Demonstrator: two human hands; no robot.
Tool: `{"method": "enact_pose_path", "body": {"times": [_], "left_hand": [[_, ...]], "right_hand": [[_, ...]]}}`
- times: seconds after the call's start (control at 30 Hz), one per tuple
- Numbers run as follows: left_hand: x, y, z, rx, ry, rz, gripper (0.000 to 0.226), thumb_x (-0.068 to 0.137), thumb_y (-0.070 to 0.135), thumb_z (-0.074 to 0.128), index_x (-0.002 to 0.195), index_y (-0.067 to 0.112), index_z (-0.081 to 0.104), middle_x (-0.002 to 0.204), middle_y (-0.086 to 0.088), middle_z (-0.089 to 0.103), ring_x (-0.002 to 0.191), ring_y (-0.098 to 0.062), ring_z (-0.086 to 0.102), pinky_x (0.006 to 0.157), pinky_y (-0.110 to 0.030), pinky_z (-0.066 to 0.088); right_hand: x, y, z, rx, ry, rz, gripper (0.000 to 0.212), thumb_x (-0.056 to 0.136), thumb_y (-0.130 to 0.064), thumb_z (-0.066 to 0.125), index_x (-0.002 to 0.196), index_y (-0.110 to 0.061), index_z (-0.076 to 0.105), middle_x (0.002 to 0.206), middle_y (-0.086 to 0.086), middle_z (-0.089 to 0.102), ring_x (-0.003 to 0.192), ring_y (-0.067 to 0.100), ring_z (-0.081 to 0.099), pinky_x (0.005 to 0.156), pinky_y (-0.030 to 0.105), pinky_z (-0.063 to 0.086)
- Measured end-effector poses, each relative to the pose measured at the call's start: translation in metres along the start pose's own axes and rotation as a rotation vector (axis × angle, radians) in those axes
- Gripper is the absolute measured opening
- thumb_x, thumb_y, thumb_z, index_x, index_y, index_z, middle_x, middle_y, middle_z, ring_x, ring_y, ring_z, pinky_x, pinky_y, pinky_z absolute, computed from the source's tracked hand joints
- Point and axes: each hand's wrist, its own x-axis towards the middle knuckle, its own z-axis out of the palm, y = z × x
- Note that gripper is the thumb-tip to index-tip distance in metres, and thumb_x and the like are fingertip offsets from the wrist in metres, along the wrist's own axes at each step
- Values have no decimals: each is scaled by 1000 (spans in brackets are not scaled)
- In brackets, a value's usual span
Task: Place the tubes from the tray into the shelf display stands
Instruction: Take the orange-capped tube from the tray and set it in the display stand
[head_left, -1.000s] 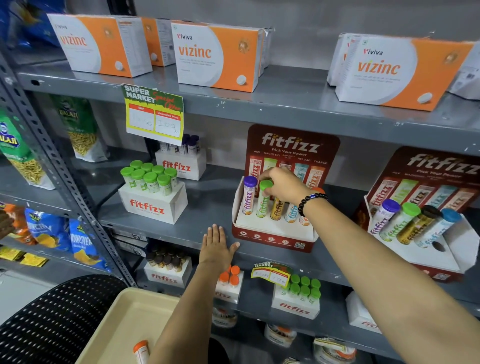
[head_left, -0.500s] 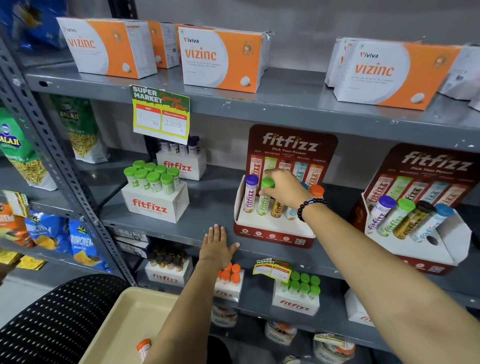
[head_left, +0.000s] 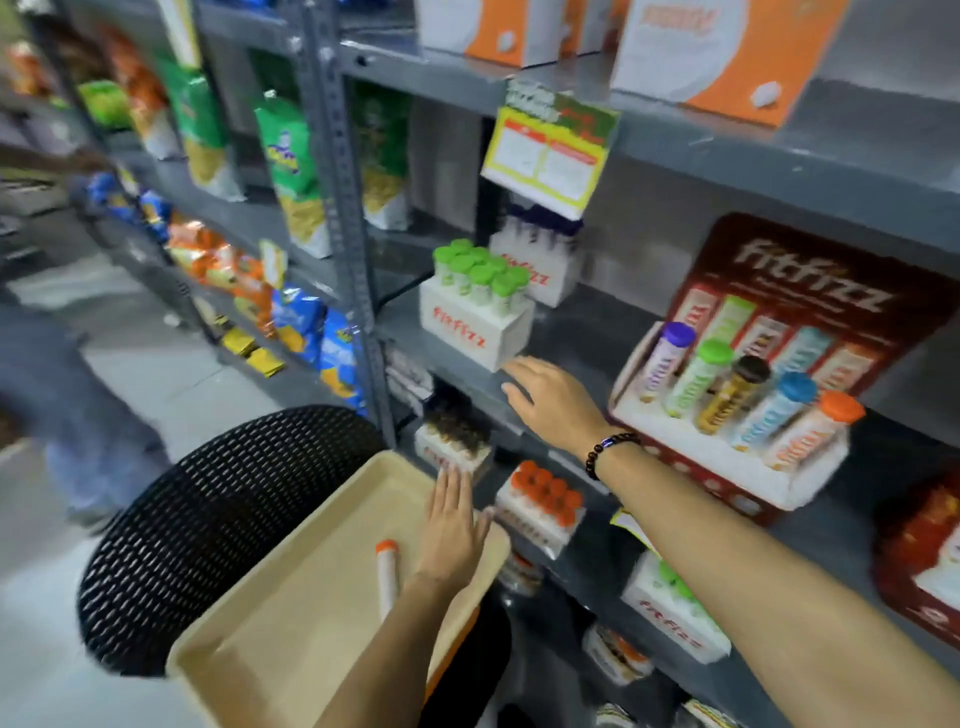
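Head view: an orange-capped tube (head_left: 387, 577) lies alone in the beige tray (head_left: 291, 613), which sits on a black mesh chair back (head_left: 208, 514). The left hand (head_left: 452, 525) hovers flat over the tray's far end beside the tube, its grip spread and holding nothing. The right hand (head_left: 556, 402), grip spread and holding nothing, reaches over the shelf edge (head_left: 467, 379) between a white "fitfizz" box of green-capped tubes (head_left: 475, 312) and the red "fitfizz" display stand (head_left: 748, 410), which holds five tilted tubes. A yellow price tag (head_left: 545, 156) hangs above.
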Motion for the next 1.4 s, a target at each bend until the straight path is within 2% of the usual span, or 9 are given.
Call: {"method": "enact_pose_path", "body": {"times": [0.17, 0.27, 0.4, 0.5, 0.6, 0.83, 1.07, 1.27, 1.4], "left_hand": [[-59, -26, 16, 63, -21, -325, 64, 98, 43, 30, 145, 2, 16, 155, -17, 17, 144, -31, 15, 118, -42, 10], [-87, -30, 31, 20, 4, -522, 62, 92, 42, 42, 133, -3, 44, 136, -22, 51, 124, -36, 51, 102, -47, 42], [-109, -34, 62, -33, -27, -725, 68, 94, 45, 21, 114, -6, 62, 115, -24, 65, 105, -39, 64, 82, -48, 55], [-118, -36, 89, -77, -14, -837, 62, 87, 39, 32, 115, -9, 59, 118, -27, 63, 109, -42, 61, 88, -51, 52], [-121, -38, 110, -129, 34, -925, 63, 90, 38, 29, 125, -10, 51, 128, -28, 55, 119, -44, 52, 98, -54, 44], [-122, -40, 124, -132, 90, -965, 61, 92, 38, 30, 131, -7, 45, 136, -25, 50, 128, -40, 44, 106, -51, 35], [-124, -39, 128, -160, 114, -972, 61, 93, 39, 27, 134, -4, 40, 140, -23, 46, 132, -38, 40, 109, -49, 31], [-123, -38, 120, -182, 66, -954, 79, 91, 54, 4, 141, -3, 27, 149, -23, 32, 140, -38, 25, 115, -46, 18], [-123, -33, 103, -118, 10, -835, 97, 82, 61, -21, 143, -3, 21, 152, -22, 23, 142, -36, 17, 117, -42, 12]], "right_hand": [[11, -26, 73, 112, -264, -78, 30, 93, -19, 47, 118, -6, 59, 124, 13, 61, 112, 31, 56, 90, 39, 45], [10, -35, 121, 152, -433, -55, 26, 90, -20, 49, 103, -3, 63, 113, 19, 64, 102, 36, 59, 83, 41, 49], [3, -45, 189, 177, -604, 35, 25, 87, -16, 50, 99, 0, 64, 103, 24, 66, 98, 39, 60, 79, 40, 50], [-5, -50, 233, 221, -677, 175, 31, 88, -22, 53, 109, -2, 61, 114, 22, 64, 107, 38, 57, 86, 37, 47], [-6, -55, 272, 261, -726, 270, 33, 86, -33, 57, 96, -2, 61, 111, 22, 65, 104, 39, 58, 80, 34, 45], [-7, -73, 320, 295, -731, 369, 42, 80, -35, 66, 100, 2, 60, 110, 21, 66, 102, 36, 60, 77, 35, 47], [-5, -81, 329, 297, -718, 411, 24, 74, -18, 72, 87, 0, 64, 102, 19, 70, 93, 34, 65, 64, 29, 42], [-4, -79, 299, 336, -628, 360, 19, 74, -14, 70, 66, -3, 57, 71, 14, 59, 67, 28, 55, 56, 26, 38], [-4, -71, 250, 339, -489, 306, 24, 75, -12, 67, 58, -2, 53, 67, 15, 57, 63, 29, 51, 54, 28, 38]]}}
